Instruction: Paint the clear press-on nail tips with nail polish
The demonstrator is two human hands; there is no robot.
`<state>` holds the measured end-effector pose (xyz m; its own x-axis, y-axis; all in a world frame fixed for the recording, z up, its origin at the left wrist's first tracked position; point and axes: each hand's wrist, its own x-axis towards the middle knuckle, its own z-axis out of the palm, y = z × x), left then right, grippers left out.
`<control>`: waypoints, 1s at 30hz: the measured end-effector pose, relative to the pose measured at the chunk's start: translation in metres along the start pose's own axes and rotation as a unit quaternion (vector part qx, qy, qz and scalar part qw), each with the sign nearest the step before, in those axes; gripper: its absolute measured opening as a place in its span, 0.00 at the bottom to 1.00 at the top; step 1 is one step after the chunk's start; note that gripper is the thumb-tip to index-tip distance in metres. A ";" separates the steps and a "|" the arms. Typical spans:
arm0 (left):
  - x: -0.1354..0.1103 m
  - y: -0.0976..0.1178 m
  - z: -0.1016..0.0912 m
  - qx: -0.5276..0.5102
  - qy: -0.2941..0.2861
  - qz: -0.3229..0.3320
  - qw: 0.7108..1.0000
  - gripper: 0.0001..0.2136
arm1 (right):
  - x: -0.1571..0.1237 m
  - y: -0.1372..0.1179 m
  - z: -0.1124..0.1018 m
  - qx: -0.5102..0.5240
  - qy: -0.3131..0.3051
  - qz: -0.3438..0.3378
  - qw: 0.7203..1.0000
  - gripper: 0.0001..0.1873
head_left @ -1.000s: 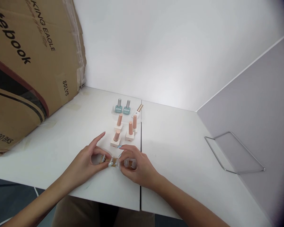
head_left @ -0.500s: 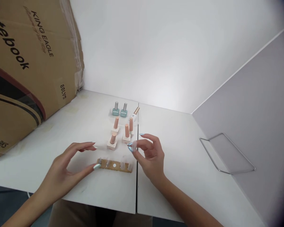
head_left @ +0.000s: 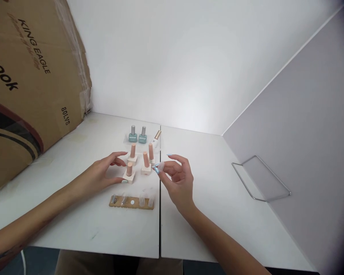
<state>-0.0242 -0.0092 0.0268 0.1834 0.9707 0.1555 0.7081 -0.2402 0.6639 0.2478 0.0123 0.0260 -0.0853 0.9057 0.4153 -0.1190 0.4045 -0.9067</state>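
Observation:
My left hand (head_left: 106,170) reaches in beside the front-left nail polish bottle (head_left: 129,176), which has a pink cap and a pale square base. Its thumb is at the base's front edge and the fingers are apart behind; whether it touches the bottle I cannot tell. Between thumb and index finger, my right hand (head_left: 179,179) pinches a clear false nail tip (head_left: 161,166). Just left of those fingertips stands another pink-capped bottle (head_left: 146,164). Nearer me lies a brown display strip (head_left: 136,206) with several clear nail tips and a white dot on it.
Farther back stand two more pink-capped bottles (head_left: 133,152), two teal bottles (head_left: 132,136) with silver caps, and a white bottle (head_left: 156,137) with a gold cap. A large cardboard box (head_left: 46,95) is at left. A metal wire frame (head_left: 260,177) sits at right.
My left hand has moved forward from above the strip to the front-left polish bottle. My right hand keeps its pinch on the nail tip. The whole view has shifted slightly.

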 end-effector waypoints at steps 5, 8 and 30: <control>0.004 -0.005 0.000 0.000 -0.034 0.025 0.999 0.25 | 0.000 0.002 0.000 -0.002 -0.012 -0.006 1.000 0.19; 0.009 -0.008 0.004 -0.002 -0.046 0.042 0.998 0.23 | 0.001 0.003 0.001 -0.006 -0.016 -0.006 1.000 0.19; 0.008 -0.031 -0.024 0.028 0.169 -0.020 0.985 0.34 | 0.003 0.006 0.002 -0.012 -0.005 0.029 0.999 0.18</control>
<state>-0.0609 0.0062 0.0246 -0.0764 0.9254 0.3713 0.7484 -0.1929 0.6346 0.2452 0.0170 0.0216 -0.1021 0.9266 0.3620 -0.0904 0.3538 -0.9310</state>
